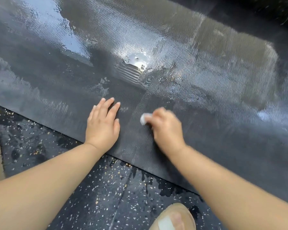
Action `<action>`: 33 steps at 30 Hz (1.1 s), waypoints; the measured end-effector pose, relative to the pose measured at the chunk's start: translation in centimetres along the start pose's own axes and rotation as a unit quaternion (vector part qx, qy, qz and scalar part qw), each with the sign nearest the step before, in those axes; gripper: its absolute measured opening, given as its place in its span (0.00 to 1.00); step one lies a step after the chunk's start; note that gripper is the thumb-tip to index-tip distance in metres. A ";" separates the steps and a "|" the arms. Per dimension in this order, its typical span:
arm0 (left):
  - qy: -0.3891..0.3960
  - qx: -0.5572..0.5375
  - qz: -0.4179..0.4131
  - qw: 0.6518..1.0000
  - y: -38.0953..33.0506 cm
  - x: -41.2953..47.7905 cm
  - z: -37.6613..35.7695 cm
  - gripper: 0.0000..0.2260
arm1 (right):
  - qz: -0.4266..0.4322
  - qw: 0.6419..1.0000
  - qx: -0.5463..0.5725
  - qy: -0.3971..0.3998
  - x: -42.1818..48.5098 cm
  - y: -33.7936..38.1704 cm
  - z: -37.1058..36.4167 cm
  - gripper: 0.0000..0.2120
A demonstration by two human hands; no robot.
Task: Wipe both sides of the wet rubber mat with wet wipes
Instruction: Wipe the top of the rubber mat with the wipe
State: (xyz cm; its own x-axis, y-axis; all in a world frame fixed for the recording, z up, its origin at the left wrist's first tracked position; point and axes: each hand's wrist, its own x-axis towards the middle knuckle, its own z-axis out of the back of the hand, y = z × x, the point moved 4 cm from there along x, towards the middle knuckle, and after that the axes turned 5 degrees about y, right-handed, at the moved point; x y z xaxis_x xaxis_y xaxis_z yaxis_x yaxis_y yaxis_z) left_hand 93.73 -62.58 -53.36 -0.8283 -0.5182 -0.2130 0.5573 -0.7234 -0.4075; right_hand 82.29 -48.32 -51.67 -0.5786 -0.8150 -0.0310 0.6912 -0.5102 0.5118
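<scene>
The rubber mat [173,72] lay flat on the speckled floor [90,196], puddled. The left hand [103,123] pressed down, fingers spread — likely steadying it — while the right hand [165,128] pinched a wadded wipe [144,118], scrubbing near the front edge.

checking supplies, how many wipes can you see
1: a wipe gripped in the right hand, pressed to the mat. Others could be hidden under the flat left hand.
</scene>
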 end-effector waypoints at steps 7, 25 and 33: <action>0.001 -0.029 0.024 0.999 -0.6 0.1 0.0 0.17 | 0.052 0.987 0.122 0.089 -7.1 2.6 -1.4 0.17; 0.100 0.079 -0.118 0.985 -4.1 6.9 1.9 0.21 | -0.035 0.974 0.044 0.218 -8.2 -0.2 0.9 0.17; 0.128 0.140 -0.180 0.965 -5.3 15.4 2.5 0.23 | -0.157 0.972 -0.002 0.176 0.4 -3.0 5.1 0.12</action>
State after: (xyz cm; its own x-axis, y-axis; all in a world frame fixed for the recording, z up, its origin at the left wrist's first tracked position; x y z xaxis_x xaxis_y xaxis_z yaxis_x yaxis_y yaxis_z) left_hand 78.14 -67.84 -52.28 -0.9380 -0.1071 -0.3296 0.1953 -0.9490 -0.2474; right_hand 77.77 -45.68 -48.81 -0.5778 -0.6626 -0.4766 0.5076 -0.7489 0.4259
